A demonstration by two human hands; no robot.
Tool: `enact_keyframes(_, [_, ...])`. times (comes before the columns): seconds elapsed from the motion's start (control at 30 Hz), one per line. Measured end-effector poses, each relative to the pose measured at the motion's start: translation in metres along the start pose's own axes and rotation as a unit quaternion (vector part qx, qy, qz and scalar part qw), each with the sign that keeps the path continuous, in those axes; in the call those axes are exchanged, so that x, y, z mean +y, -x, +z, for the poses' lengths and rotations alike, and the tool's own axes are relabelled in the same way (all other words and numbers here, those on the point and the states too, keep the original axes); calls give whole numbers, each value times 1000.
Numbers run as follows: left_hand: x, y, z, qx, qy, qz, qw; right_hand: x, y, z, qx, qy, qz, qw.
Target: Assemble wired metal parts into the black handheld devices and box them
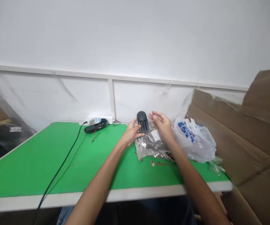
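My left hand [132,132] holds a black device [142,120] with a rounded top and an open slotted compartment on its lower half. Just right of the device, my right hand [161,123] is raised with its fingers partly bent; the thumb and fingertips come near each other, and whether something small is between them cannot be made out. Beneath both hands lies a clear plastic bag [146,147] of small metal parts, with a white label [155,135] on it. A few small metal pieces with wire [157,163] lie in front of the bag.
A white plastic bag [195,140] with blue print stands right of my hands, beside large cardboard [238,140]. Back left are a black handheld tool [95,126] and a white power strip [104,119]. A black cable [62,165] crosses the green table [31,162].
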State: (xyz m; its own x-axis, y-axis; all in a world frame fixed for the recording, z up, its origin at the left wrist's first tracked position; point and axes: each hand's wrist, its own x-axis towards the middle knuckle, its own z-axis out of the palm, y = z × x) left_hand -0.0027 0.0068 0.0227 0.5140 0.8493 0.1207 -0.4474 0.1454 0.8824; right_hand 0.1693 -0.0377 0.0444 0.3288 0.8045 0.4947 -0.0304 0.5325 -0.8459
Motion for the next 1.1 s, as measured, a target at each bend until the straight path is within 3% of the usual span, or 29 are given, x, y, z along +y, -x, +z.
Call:
enact_keyframes(0.1, [-1, 2, 0, -15, 17, -3, 1000, 17, 13, -8, -3, 26, 38, 999])
enact_keyframes(0.23, [-2, 6, 4, -14, 18, -14, 1000, 22, 19, -12, 2, 62, 36, 997])
enact_keyframes(0.5, [0, 7, 6, 5, 41, -20, 999, 15, 17, -12, 38, -82, 133, 987])
enact_keyframes(0.73, [9, 7, 9, 46, 136, -31, 989, 20, 18, -8, 35, -7, 85, 996])
enact_keyframes(0.9, [16, 15, 17, -6, 115, -52, 992, 20, 23, -1, 28, 3, 68, 997])
enact_keyframes(1.1, [5, 20, 25, -48, 155, -61, 985, 12, 33, 8, 8, -6, 14, 1000])
